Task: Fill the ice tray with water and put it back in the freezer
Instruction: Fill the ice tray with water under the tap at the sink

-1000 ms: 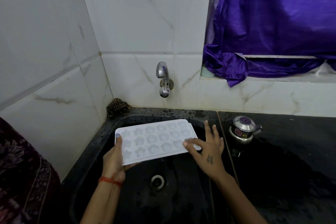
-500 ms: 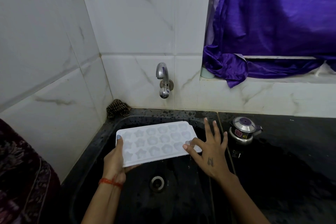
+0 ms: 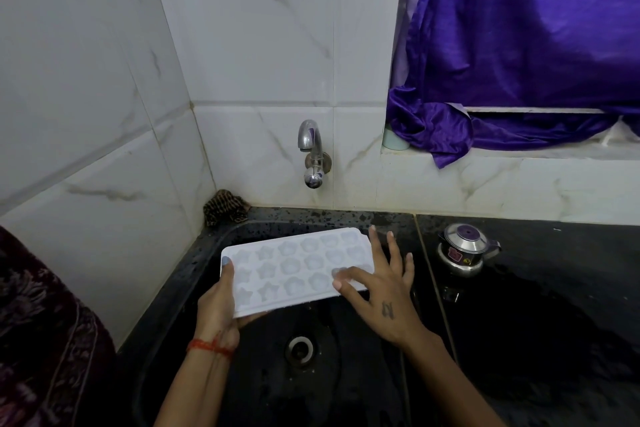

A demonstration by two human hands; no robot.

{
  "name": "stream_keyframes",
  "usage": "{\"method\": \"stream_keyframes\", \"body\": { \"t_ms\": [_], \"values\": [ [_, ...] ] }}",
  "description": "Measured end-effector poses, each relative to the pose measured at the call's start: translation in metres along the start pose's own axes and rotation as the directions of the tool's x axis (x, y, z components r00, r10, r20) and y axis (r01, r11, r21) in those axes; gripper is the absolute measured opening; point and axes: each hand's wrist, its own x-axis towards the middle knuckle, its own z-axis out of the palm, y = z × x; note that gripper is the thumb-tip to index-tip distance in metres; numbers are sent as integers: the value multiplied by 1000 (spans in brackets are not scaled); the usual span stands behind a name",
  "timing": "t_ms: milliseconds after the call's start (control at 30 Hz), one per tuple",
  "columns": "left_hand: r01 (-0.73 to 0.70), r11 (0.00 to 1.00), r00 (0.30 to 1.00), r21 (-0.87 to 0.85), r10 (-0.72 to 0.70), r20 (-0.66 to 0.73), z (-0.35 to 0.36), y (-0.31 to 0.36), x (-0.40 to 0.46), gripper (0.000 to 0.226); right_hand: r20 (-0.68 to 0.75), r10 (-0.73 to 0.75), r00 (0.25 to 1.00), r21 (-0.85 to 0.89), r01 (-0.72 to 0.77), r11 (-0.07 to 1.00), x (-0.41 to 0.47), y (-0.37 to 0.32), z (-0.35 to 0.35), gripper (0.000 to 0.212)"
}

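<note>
Beyond both hands, on the tiled wall: a chrome tap (image 3: 311, 152), spout dry, nothing running. Beyond the left hand, in the corner: a crumpled brown patterned cloth (image 3: 224, 206). Right of the right hand, on the dark wet table (image 3: 554, 305): a small steel kettle (image 3: 462, 250) with a purple knob, well apart from the fingers. Above that, over the window ledge: purple curtain (image 3: 519, 45), hanging and bunched. Below the hands: black sink (image 3: 214, 253), drain (image 3: 300, 349) straight beneath the tray. Nothing between tray and tap.

Left hand (image 3: 220, 305): gripping the near left corner of the white ice tray (image 3: 294, 267), thumb on top along the edge, fingers underneath. Right hand (image 3: 384, 291): spread open, fingers straight, thumb and forefinger tips touching the tray's right end. Tray held over the sink, roughly level, below and in front of the tap.
</note>
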Motion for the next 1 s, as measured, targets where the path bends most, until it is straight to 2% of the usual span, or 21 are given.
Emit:
{"method": "stream_keyframes", "body": {
  "t_ms": [100, 233, 433, 567, 633, 800, 933, 1000],
  "values": [
    [-2, 1000, 1000, -4, 1, -2, -1, 1, 0, 38, 58, -13, 998, 26, 11, 1000, -1, 0, -1, 38],
    [4, 1000, 1000, -2, -4, -4, -2, 0, -2, 38, 56, 4, 998, 70, -8, 997, -1, 2, -3, 33],
    [4, 1000, 1000, 14, -4, -17, 0, -2, -3, 36, 7, -40, 999, -133, 41, 990, 0, 4, -4, 52],
    [8, 999, 1000, 35, -8, -18, -1, -2, -1, 41, 18, -38, 999, -200, 40, 979, -1, 3, -3, 56],
    [5, 1000, 1000, 29, -4, -20, 0, -2, 0, 40, 39, -31, 999, -159, 37, 987, -1, 3, -2, 49],
    [-4, 1000, 1000, 25, 5, -19, 0, -3, 0, 39, 102, 35, 994, 85, -43, 995, 0, 3, 0, 27],
    [2, 999, 1000, 36, -2, -18, 0, -4, 0, 38, 145, 79, 986, 151, -101, 983, 2, 4, -2, 11],
    [10, 999, 1000, 39, -10, -9, 0, -5, 0, 38, 146, 87, 986, 151, -109, 983, 2, 4, -3, 11]
  ]
}}
